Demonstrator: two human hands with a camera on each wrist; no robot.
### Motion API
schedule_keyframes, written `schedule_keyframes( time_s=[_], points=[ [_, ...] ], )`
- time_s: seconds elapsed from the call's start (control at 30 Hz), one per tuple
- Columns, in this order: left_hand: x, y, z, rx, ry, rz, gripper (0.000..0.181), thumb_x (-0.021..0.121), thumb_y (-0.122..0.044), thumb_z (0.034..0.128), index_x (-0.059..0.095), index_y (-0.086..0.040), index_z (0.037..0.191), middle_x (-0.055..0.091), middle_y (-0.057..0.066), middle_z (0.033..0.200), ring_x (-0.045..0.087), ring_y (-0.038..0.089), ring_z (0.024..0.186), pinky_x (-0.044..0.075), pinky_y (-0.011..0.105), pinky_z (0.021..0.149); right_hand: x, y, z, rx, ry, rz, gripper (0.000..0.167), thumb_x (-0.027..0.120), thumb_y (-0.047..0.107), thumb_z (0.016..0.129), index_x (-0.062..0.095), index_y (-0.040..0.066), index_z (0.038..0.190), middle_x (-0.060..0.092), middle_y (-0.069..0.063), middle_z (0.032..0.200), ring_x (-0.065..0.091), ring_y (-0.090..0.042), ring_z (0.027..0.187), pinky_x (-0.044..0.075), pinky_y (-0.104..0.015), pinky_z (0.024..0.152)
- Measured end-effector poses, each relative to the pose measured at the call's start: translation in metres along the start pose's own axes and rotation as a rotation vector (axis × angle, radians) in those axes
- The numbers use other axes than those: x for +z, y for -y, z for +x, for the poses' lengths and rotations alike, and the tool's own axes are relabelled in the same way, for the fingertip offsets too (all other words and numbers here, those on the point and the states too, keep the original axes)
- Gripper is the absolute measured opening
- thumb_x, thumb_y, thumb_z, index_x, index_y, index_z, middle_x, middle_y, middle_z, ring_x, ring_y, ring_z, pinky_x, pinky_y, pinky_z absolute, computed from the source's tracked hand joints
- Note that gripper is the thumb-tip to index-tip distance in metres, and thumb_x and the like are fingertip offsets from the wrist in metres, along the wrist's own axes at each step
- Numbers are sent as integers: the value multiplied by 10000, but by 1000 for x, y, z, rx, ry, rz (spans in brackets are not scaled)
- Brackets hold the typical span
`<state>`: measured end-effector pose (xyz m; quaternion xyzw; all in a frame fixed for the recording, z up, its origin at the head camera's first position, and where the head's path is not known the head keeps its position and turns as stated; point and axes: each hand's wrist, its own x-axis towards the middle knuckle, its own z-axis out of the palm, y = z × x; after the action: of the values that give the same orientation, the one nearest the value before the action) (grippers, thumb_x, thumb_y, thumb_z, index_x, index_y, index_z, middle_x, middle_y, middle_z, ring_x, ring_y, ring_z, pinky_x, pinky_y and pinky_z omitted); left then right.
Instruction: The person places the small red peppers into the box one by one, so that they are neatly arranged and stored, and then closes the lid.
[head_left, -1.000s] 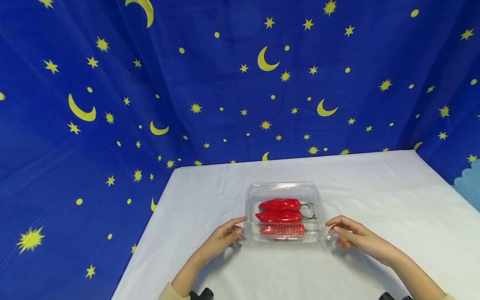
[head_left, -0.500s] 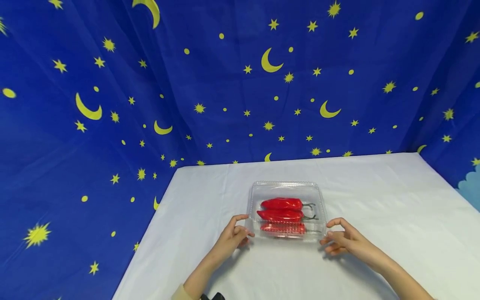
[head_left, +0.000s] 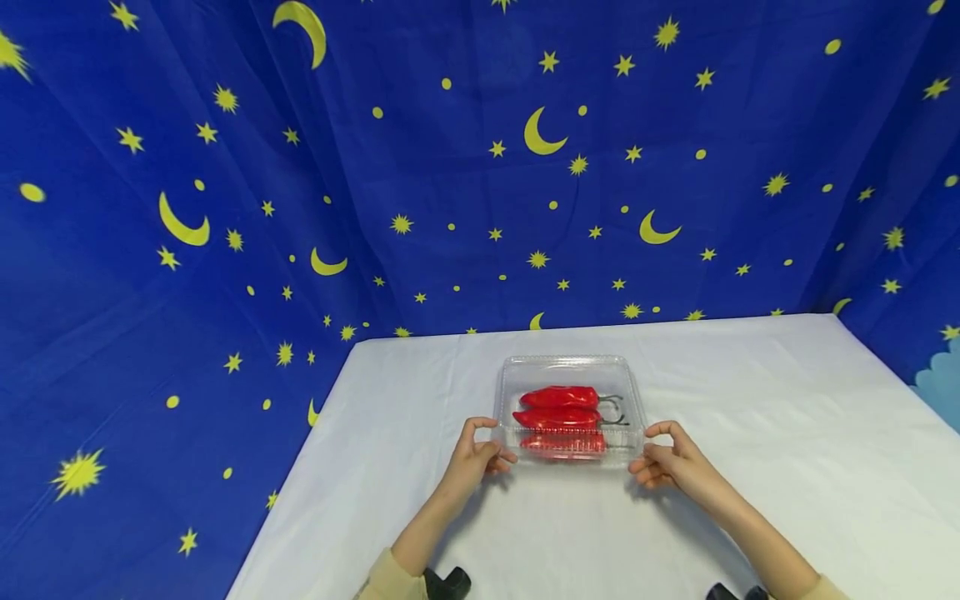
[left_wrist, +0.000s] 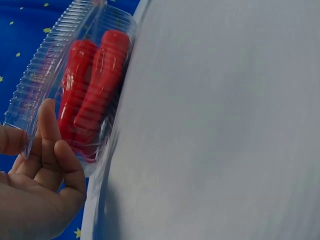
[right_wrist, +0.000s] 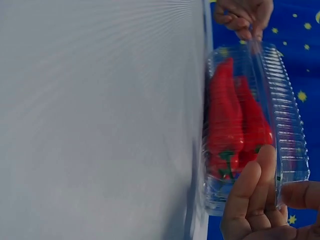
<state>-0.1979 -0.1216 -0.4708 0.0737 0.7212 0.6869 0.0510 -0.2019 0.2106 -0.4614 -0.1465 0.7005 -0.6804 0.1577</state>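
A clear plastic clamshell box (head_left: 570,371) lies on the white table, its lid down. Inside lie three red peppers: a far one (head_left: 558,397), a middle one (head_left: 555,418) and a near one (head_left: 562,442) behind the ribbed front wall. Their green stems point right. At the box's front left corner my left hand (head_left: 465,468) pinches the rim (left_wrist: 33,142) between thumb and fingers. My right hand (head_left: 678,468) pinches the front right corner the same way, with the rim (right_wrist: 280,192) between thumb and fingers. Whether the box is slightly raised, I cannot tell.
White cloth covers the table (head_left: 420,392). A blue curtain (head_left: 450,192) with yellow moons and stars hangs behind it and along both sides. Dark wrist-worn devices show below the left hand (head_left: 447,583) and at the bottom right (head_left: 735,592).
Both hands have moved in from beside the box to its front corners and now pinch its rim. In the head view the box sits slightly higher than before.
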Motion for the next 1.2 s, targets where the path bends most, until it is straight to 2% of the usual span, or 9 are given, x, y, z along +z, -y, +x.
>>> schedule_keyframes(
  time_s=[0.17, 0.33, 0.43, 0.63, 0.73, 0.87, 0.97, 1.1, 1.2],
  points=[
    [2, 2, 0, 1, -21, -41, 289, 456, -44, 975, 377, -28, 1252, 686, 199, 852, 638, 105, 656, 462, 254, 657, 1, -3, 3, -36, -14, 26, 269, 378, 34, 993, 184, -68, 1149, 684, -85, 779, 653, -141, 662, 534, -288, 607],
    [5, 5, -1, 8, -63, -84, 295, 478, -23, 953, 390, -15, 1235, 687, 196, 806, 655, 108, 653, 451, 252, 649, 2, -6, 4, -57, -34, 49, 247, 384, 10, 988, 204, -66, 1138, 673, -55, 740, 635, -124, 632, 526, -273, 591],
    [7, 8, -1, 28, -84, -118, 323, 481, 2, 935, 388, -3, 1244, 684, 159, 742, 648, 108, 623, 463, 249, 641, 3, -8, 4, -73, -63, 48, 226, 391, 4, 986, 223, -53, 1125, 652, -38, 718, 604, -106, 607, 512, -258, 581],
    [11, 13, 1, 83, -97, -226, 387, 454, 53, 892, 360, 44, 1267, 639, 26, 637, 606, 95, 571, 509, 241, 616, 5, -12, 5, -179, -91, 72, 160, 393, -22, 980, 240, -23, 1030, 611, -35, 672, 534, -95, 568, 464, -238, 545],
    [11, 13, 0, 78, -87, -235, 384, 445, 45, 902, 349, 38, 1274, 631, 13, 639, 602, 98, 575, 505, 238, 616, 5, -12, 5, -165, -100, 81, 151, 393, -18, 983, 244, -2, 1004, 620, -24, 675, 542, -90, 571, 465, -231, 551],
    [5, 10, -2, 42, -47, -159, 349, 438, -11, 955, 344, -1, 1290, 658, 89, 698, 614, 127, 595, 504, 259, 645, 7, -8, 3, -83, -103, 36, 187, 392, 23, 999, 216, -3, 1056, 658, -56, 742, 595, -101, 597, 507, -249, 588],
    [-4, 2, -6, 28, -9, -65, 323, 445, -81, 997, 375, -18, 1306, 677, 186, 783, 645, 231, 638, 515, 294, 680, 8, -2, 1, -36, -129, -25, 283, 418, 63, 1003, 185, -23, 1137, 675, -165, 850, 634, -148, 619, 534, -291, 616],
    [-13, -22, -17, 41, 34, 64, 351, 440, -143, 1017, 410, 8, 1333, 666, 261, 891, 641, 426, 763, 525, 384, 750, 8, 4, 0, 9, -169, -94, 429, 440, 147, 1014, 154, -58, 1259, 642, -287, 979, 658, -228, 654, 545, -332, 640],
    [-17, -41, -25, 49, 37, 172, 356, 425, -151, 1022, 427, 16, 1336, 664, 259, 920, 627, 463, 811, 502, 460, 780, 5, 6, 0, 53, -183, -122, 508, 453, 205, 1014, 151, -65, 1321, 637, -286, 1019, 663, -266, 686, 546, -340, 657]
  ],
)
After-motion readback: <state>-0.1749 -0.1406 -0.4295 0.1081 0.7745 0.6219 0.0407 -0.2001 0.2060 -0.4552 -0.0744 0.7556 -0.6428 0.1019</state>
